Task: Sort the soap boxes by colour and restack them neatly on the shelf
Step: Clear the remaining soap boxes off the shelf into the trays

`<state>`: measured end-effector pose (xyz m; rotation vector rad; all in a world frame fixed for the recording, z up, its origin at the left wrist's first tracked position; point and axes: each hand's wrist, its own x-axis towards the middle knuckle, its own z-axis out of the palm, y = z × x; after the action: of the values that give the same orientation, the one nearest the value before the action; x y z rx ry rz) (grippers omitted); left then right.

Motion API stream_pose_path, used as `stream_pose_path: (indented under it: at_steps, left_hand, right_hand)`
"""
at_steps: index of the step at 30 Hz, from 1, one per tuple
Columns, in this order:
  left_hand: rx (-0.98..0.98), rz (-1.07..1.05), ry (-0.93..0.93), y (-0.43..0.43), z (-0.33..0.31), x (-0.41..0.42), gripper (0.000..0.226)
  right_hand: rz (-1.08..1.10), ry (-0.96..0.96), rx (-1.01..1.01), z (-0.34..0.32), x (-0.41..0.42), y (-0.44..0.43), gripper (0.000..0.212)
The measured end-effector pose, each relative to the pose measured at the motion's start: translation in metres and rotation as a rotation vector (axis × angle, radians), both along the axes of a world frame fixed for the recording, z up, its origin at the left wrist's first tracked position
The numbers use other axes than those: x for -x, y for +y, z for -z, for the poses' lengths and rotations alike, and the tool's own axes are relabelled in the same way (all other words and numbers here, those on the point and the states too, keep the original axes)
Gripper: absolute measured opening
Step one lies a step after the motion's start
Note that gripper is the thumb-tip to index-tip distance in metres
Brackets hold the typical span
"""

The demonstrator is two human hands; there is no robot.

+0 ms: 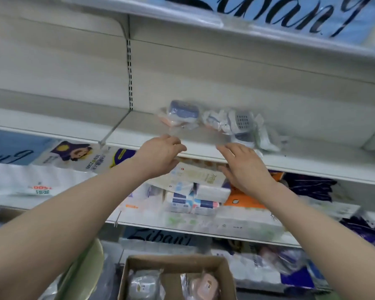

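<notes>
Soap boxes on the shelf look light, stiff, slippery in plastic wrap; best pinched by the sides. Left hand and right hand: each grip released, empty.

Left hand loosely curled, right hand fingers straight, at shelf edge; wrapped soap boxes behind; cardboard box below.

Soap boxes lie on the shelf, above a carton.

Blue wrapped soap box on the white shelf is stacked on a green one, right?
No. The head view shows the blue plastic-wrapped soap box stacked on a pink wrapped soap box, not a green one, on the white metal shelf.
</notes>
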<state>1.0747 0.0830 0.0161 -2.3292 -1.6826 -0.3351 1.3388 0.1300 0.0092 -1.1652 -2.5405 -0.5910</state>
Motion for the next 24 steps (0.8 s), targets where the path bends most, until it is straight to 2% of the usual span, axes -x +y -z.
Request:
stream_pose_path:
  at_steps: [8,12,20,24]
  left_hand:
    - [-0.046,0.015,0.005,0.110,-0.009,0.039,0.060]
    - [-0.081,0.040,-0.036,0.178,-0.010,0.049,0.064]
    - [0.087,-0.051,-0.056,0.267,-0.004,0.049,0.091]
    - [-0.042,-0.052,-0.026,0.262,0.004,0.064,0.070]
  right_hand:
    - [0.184,0.038,0.019,-0.008,0.029,0.056,0.063]
    - [0.265,0.059,0.023,-0.014,0.039,0.085,0.061]
    - [0.350,0.012,0.015,-0.017,0.048,0.107,0.060]
    - [0.346,-0.013,0.016,-0.015,0.065,0.113,0.063]
